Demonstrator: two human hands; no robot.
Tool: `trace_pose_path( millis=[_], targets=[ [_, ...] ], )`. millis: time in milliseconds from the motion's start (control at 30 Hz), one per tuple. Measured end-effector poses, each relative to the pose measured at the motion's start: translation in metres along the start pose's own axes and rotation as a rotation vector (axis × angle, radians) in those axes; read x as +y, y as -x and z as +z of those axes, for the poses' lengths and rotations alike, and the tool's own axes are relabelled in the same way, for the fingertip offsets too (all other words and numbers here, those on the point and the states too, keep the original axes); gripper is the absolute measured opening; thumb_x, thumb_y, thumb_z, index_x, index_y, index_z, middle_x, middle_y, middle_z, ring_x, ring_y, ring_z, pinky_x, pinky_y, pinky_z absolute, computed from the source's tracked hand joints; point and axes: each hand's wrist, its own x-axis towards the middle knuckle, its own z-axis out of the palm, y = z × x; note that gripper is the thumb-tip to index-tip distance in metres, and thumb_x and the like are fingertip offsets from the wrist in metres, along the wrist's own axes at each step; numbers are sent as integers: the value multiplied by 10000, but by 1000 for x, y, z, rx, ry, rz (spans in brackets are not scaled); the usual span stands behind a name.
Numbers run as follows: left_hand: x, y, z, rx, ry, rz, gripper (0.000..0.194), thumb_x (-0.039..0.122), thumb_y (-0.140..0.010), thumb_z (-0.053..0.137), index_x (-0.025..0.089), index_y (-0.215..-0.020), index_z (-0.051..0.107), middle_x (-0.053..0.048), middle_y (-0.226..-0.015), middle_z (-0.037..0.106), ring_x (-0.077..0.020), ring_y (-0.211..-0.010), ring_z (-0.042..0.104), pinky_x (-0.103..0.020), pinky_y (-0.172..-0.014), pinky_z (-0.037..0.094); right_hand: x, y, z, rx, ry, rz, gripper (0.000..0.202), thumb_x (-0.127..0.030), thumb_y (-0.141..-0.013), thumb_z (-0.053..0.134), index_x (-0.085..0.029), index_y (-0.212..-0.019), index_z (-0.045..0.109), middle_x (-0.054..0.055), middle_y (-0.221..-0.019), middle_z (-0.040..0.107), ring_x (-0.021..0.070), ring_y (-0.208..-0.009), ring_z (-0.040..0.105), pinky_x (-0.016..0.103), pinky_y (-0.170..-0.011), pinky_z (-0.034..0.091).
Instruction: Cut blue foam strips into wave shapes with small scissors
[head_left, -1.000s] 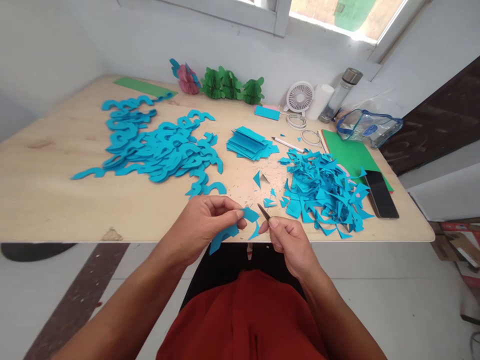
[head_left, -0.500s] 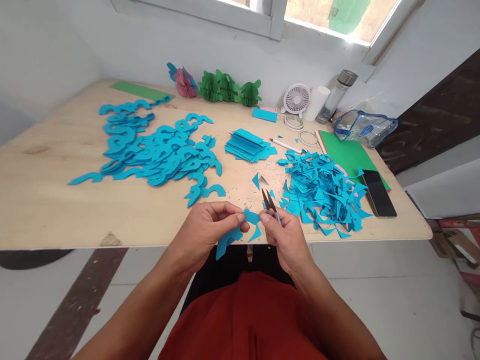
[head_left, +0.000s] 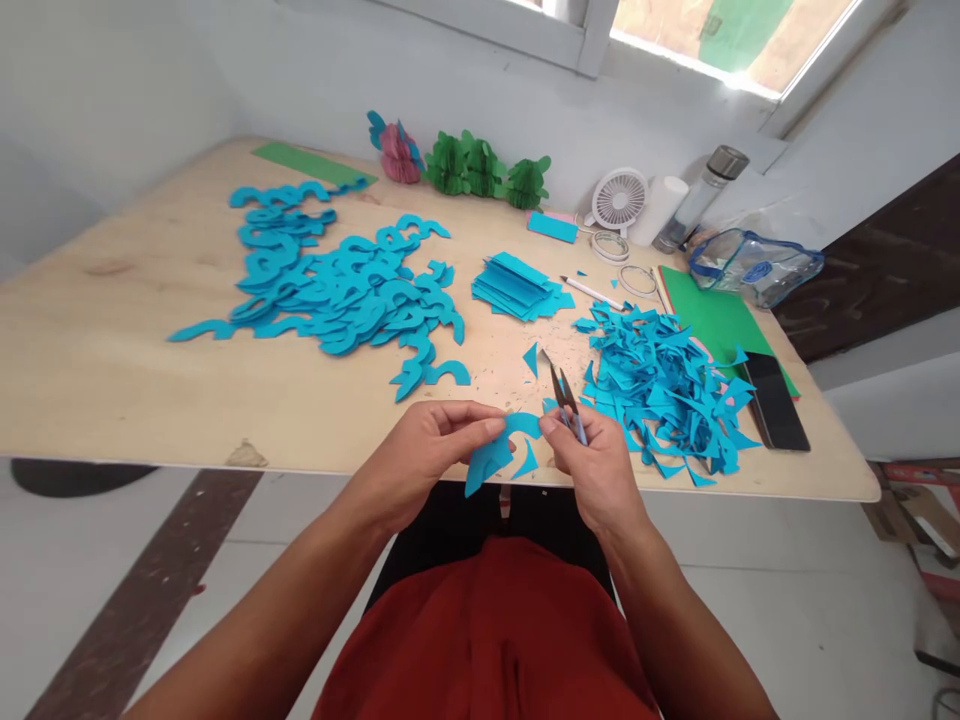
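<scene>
My left hand (head_left: 420, 450) pinches a curved, folded blue paper cutout (head_left: 489, 458) between thumb and fingers, just over the table's front edge. Its arched end reaches across to my right hand (head_left: 600, 465), whose thumb and finger grip that tip. Tucked in the same right hand is a pair of small scissors (head_left: 564, 390), dark blades pointing up and slightly parted. A small blue scrap (head_left: 527, 460) lies below the arch, between the hands. Left of them spreads a heap of wavy blue cutouts (head_left: 360, 300).
On the wooden table (head_left: 135, 400) are a stack of folded blue paper (head_left: 517, 285), a scrap pile (head_left: 660, 380), a white pen (head_left: 592, 292) and a phone (head_left: 776, 400). Along the back stand green paper ornaments (head_left: 465, 165), a small fan (head_left: 619, 198) and a bottle (head_left: 701, 200).
The cutout has been unfolded and drawn out between my hands, showing its arch. My right hand with the scissors has moved right. The whole view has shifted a little.
</scene>
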Motion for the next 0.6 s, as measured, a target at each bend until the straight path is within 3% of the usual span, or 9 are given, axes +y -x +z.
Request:
trace_pose_path(
  millis=[267,600],
  targets=[
    [-14,2,-16,-9,-24,-41,212,368,-661,772,172,-744,771,-47,-676,704,-144,-565,591,-261,-559,511,-5,-8,-4,-6,-8,-10,241,-345,-734,693,-180,-616,563,-74,-528,293,82,-482,181,252,-453,134],
    [-9,2,-17,5,-75,10,167,337,-679,726,181,-619,720,-6,-563,622,-125,-518,534,-239,-524,465,-12,-12,-2,-23,16,-18,228,-327,-735,688,-179,-617,562,-67,-541,309,79,-483,182,252,-449,127]
  ],
)
